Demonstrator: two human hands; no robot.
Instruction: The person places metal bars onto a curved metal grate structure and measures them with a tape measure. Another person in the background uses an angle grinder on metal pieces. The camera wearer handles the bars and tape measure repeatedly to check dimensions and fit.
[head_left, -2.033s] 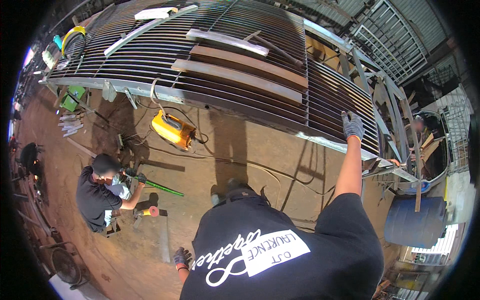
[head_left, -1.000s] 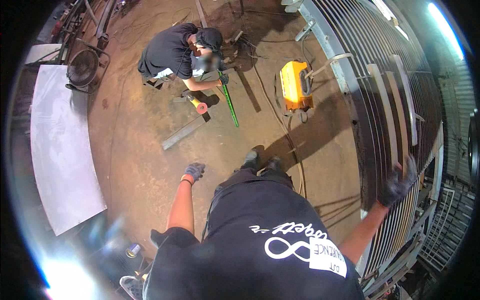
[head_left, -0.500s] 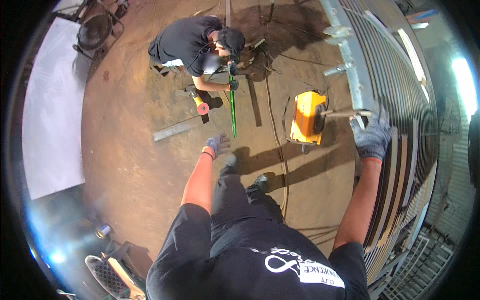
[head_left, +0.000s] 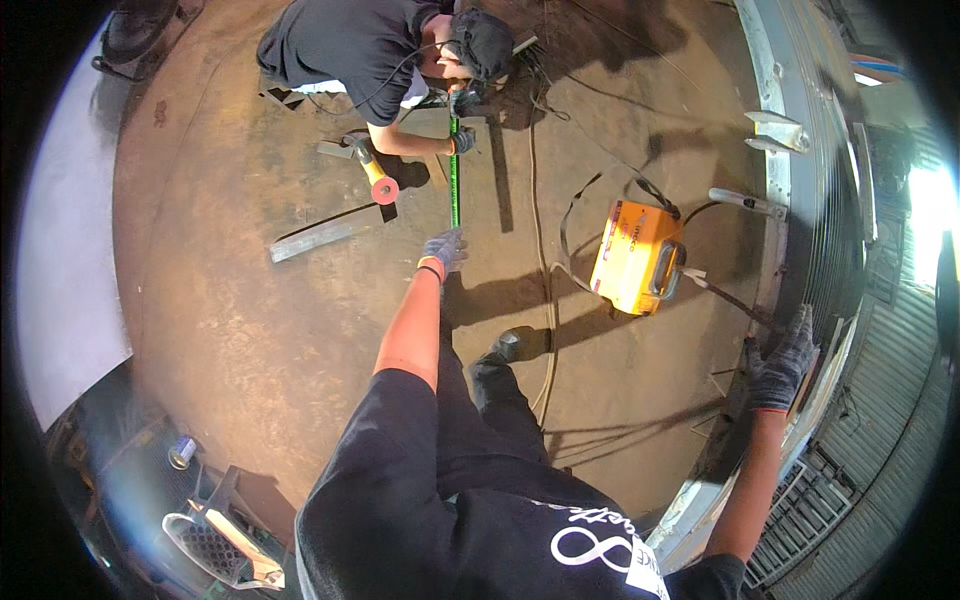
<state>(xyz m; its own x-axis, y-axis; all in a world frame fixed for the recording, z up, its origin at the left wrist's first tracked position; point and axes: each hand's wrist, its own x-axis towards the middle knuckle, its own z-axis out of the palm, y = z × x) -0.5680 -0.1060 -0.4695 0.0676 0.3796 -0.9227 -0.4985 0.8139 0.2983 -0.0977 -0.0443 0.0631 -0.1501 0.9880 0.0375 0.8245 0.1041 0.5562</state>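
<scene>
Where the left hand (head_left: 444,249) is, the green strip (head_left: 455,190) points lengthwise.

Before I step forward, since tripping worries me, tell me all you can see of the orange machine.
The orange machine is a boxy case, seemingly plastic or painted metal, with printed markings and a dark handle. It stands on the brown floor, between but apart from the left hand and right hand; cables lie nearby.
</scene>
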